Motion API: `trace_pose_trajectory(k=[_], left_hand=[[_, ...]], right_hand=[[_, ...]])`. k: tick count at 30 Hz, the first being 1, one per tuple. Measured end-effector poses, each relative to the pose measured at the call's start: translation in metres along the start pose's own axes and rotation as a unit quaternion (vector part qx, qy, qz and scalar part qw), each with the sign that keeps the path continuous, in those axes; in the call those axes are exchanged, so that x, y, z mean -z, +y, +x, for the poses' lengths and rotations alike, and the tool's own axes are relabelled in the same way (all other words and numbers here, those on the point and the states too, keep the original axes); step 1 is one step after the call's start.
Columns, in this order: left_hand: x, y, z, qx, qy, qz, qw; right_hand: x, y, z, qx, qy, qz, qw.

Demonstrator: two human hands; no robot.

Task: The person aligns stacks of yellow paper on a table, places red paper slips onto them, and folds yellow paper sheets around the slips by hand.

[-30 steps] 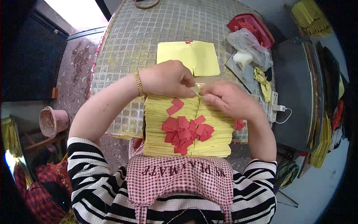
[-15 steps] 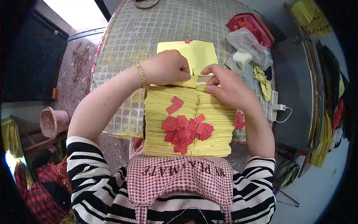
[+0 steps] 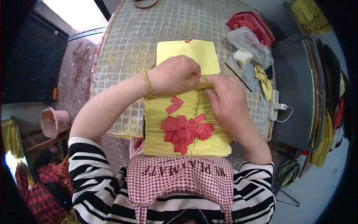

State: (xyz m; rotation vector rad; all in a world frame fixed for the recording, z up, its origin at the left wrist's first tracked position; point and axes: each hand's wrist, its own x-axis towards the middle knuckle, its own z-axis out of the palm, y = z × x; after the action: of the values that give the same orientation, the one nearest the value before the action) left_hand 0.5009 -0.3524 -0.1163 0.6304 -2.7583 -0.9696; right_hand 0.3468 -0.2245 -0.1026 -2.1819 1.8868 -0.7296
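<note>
A narrow folded strip of yellow paper [image 3: 205,83] lies between my two hands, at the far edge of a thick stack of folded yellow papers [image 3: 166,103]. My left hand [image 3: 177,74], with a gold bracelet at the wrist, is closed on the strip's left part, fingers curled. On the strip's right end rests my right hand [image 3: 230,100], its fingers bent over the paper and the thumb nearer me; the fingertips are partly hidden. Beyond them lies a flat yellow sheet [image 3: 190,54] with a small red mark at its top. Small red paper pieces [image 3: 182,128] are heaped on the stack.
The tabletop [image 3: 130,48] has a grid pattern. At its right stand a red tray [image 3: 266,36] of red scraps, a plastic bag [image 3: 246,41], a white sponge-like block [image 3: 242,58], crumpled yellow paper [image 3: 264,82] and a power strip [image 3: 274,104]. A pink bucket [image 3: 55,122] stands left.
My left hand has moved slightly right and nearer me, and my right hand has turned and come down onto the strip. The gap between the hands has narrowed.
</note>
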Motion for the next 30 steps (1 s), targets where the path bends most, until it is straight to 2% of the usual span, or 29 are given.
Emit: trace_pose_trajectory(k=[1,3,11,17,21,22,26,27,30], left_hand=[[0.000,0.001,0.000,0.017,-0.015,-0.033,0.999],[-0.002,-0.001,0.000,0.024,-0.020,-0.039,0.999],[-0.003,0.001,-0.002,0.050,-0.016,-0.061,0.997],[-0.003,0.000,-0.005,0.055,-0.016,-0.084,0.995],[-0.003,0.000,-0.005,0.055,-0.035,-0.042,0.997],[-0.004,0.000,-0.004,0.053,-0.036,-0.042,0.997],[-0.009,-0.006,-0.001,-0.008,0.045,0.017,0.999],[-0.009,-0.007,0.000,-0.008,0.047,0.019,0.999],[-0.007,-0.007,0.003,0.013,0.053,-0.001,0.999]], right_hand=[[0.001,-0.003,-0.008,0.102,0.062,-0.048,0.992],[0.002,-0.011,-0.028,0.115,0.079,-0.071,0.988],[0.007,-0.022,-0.059,0.131,-0.018,-0.094,0.987],[0.014,-0.006,-0.056,0.108,0.010,-0.196,0.975],[0.022,0.000,-0.053,0.034,0.012,-0.017,0.999],[0.024,0.002,-0.051,0.033,0.013,-0.018,0.999],[0.025,0.017,-0.022,-0.063,-0.014,0.127,0.990],[0.024,0.021,-0.014,-0.061,-0.013,0.126,0.990],[0.017,0.034,0.012,-0.150,-0.132,0.300,0.933]])
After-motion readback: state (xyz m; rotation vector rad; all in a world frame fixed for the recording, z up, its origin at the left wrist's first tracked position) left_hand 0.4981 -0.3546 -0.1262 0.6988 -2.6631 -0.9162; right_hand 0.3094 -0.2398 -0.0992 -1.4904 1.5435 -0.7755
